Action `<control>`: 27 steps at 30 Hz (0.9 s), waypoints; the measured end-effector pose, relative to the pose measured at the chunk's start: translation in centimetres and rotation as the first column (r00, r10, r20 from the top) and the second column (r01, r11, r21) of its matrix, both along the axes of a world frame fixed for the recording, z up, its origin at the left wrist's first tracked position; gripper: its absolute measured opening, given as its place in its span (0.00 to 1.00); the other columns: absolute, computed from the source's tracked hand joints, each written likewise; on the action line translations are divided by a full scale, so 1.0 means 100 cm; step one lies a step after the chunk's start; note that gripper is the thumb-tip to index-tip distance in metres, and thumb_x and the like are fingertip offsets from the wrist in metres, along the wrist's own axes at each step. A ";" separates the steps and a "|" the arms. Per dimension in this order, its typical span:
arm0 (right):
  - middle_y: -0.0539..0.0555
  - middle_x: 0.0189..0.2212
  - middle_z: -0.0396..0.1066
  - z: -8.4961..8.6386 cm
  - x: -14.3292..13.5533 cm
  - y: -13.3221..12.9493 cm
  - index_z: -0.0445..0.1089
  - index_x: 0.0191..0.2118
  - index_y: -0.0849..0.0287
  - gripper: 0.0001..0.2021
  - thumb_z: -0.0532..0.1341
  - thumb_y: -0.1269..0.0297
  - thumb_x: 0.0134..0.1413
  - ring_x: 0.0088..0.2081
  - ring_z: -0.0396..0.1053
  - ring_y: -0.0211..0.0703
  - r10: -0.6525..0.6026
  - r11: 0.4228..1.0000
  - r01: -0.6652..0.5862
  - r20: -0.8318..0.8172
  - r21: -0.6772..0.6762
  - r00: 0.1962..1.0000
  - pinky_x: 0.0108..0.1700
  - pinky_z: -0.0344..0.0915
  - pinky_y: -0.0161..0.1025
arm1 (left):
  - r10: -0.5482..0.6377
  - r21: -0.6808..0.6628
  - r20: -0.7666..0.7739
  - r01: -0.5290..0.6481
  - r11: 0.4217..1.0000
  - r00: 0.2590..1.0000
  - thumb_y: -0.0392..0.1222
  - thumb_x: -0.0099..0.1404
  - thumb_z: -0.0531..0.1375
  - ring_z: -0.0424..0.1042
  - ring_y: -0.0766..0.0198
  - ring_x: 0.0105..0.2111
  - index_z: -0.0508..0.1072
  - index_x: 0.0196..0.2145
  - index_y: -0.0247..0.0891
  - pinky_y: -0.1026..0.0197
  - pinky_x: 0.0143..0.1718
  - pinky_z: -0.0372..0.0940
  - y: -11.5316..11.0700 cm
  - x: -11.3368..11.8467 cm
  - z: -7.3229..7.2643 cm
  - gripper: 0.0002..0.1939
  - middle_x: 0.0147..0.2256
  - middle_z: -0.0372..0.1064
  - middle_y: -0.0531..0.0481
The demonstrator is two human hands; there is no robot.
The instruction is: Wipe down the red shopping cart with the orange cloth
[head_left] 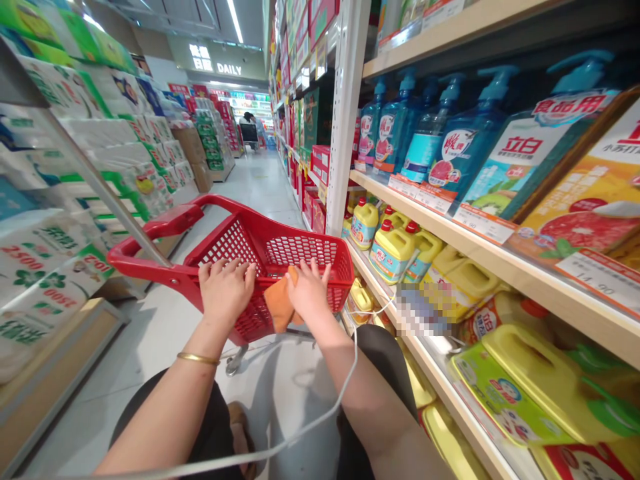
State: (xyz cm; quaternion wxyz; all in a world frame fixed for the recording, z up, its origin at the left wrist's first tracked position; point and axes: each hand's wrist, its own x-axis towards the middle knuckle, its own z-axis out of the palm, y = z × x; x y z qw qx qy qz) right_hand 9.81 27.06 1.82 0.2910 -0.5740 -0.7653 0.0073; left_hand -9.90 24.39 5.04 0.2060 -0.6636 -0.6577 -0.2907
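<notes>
A red plastic shopping basket (pixel 305 250) with perforated walls and wheels stands in front of my knees. My left hand (pixel 226 288) rests on its near rim, fingers curled over the edge. At the same rim, further right, my right hand (pixel 309 288) grips an orange cloth (pixel 278 303) that hangs down the basket's outer side. The cloth lies under the thumb side of this hand; its other fingers reach over the rim. What the fingertips touch inside the basket is partly hidden.
Shelves on the right carry blue pump bottles (pixel 460 143) above and yellow jugs (pixel 393 250) below. Stacked paper packs (pixel 45 260) line the left. A metal pole (pixel 100 160) slants over the basket handle. A white cable (pixel 320 417) crosses my right forearm. Far down the aisle is a person (pixel 249 127).
</notes>
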 end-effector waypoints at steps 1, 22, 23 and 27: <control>0.59 0.69 0.68 0.001 0.010 0.003 0.75 0.63 0.53 0.23 0.50 0.53 0.77 0.74 0.54 0.65 -0.064 0.998 0.064 0.010 -0.019 0.998 0.75 0.30 0.74 | -0.002 -0.001 -0.003 0.002 1.000 1.000 0.52 0.77 0.47 0.69 0.38 0.55 0.84 0.42 0.43 0.31 0.64 0.50 0.000 -0.001 0.000 0.26 0.48 0.81 0.38; 0.66 0.70 0.66 -0.001 0.027 0.013 0.75 0.64 0.59 0.24 0.50 0.55 0.76 0.74 0.52 0.74 -0.260 0.961 0.261 0.025 -0.087 0.965 0.73 0.33 0.78 | 0.018 0.018 0.005 -0.018 1.000 1.000 0.52 0.77 0.50 0.64 0.39 0.67 0.82 0.55 0.43 0.32 0.72 0.43 0.005 -0.005 -0.008 0.24 0.62 0.75 0.41; 0.64 0.70 0.65 -0.002 0.018 0.009 0.73 0.65 0.58 0.25 0.49 0.54 0.77 0.75 0.52 0.70 -0.191 0.979 0.191 0.012 -0.072 0.982 0.74 0.33 0.76 | 0.030 0.019 -0.009 -0.030 0.999 1.000 0.52 0.78 0.49 0.64 0.39 0.67 0.82 0.54 0.43 0.33 0.72 0.44 0.005 -0.004 -0.008 0.24 0.61 0.75 0.41; 0.59 0.71 0.65 -0.007 -0.024 -0.011 0.64 0.72 0.56 0.27 0.47 0.51 0.78 0.76 0.52 0.55 0.126 0.992 -0.126 -0.017 0.021 0.992 0.77 0.28 0.68 | 0.060 0.021 -0.049 -0.059 0.998 0.997 0.53 0.78 0.49 0.67 0.39 0.64 0.82 0.53 0.44 0.33 0.70 0.48 0.004 -0.002 -0.006 0.24 0.60 0.76 0.41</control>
